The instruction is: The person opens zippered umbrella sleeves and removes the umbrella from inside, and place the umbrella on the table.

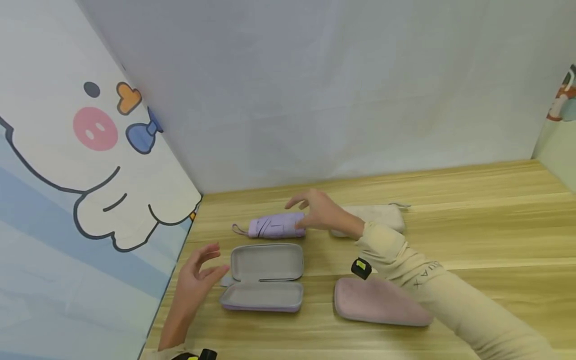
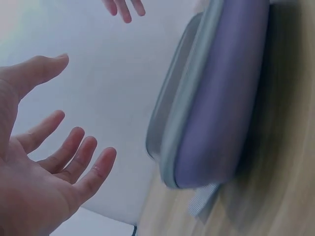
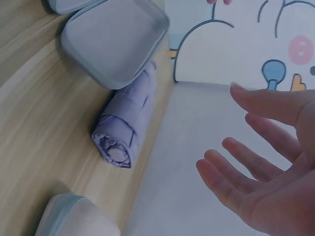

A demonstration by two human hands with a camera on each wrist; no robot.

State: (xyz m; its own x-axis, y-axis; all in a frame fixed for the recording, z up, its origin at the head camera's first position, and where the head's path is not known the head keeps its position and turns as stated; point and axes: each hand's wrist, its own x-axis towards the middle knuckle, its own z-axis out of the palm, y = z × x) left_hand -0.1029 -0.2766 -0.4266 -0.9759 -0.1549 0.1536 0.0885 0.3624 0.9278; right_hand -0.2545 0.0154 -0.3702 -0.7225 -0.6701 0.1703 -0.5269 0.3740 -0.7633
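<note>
A purple case point(image 1: 263, 297) with a grey lining lies unzipped on the table, its lid tipped back. Just left of it my left hand point(image 1: 198, 280) hovers with fingers spread and nothing in them; the left wrist view shows the case's purple side point(image 2: 216, 123) beyond the fingertips. Behind the case lies a folded lilac umbrella point(image 1: 274, 226) with a wrist loop. My right hand point(image 1: 320, 211) is held above the umbrella's right end, fingers apart and empty. In the right wrist view, the rolled umbrella point(image 3: 123, 120) lies clear of the fingers.
A cream pouch point(image 1: 378, 218) with a small strap lies behind my right forearm. Nearer, a pink case point(image 1: 378, 302) rests partly beneath my sleeve in the head view. A pale curtain point(image 1: 337, 90) backs the wooden table point(image 1: 495, 225); a cartoon-printed panel point(image 1: 90, 200) borders it on the left.
</note>
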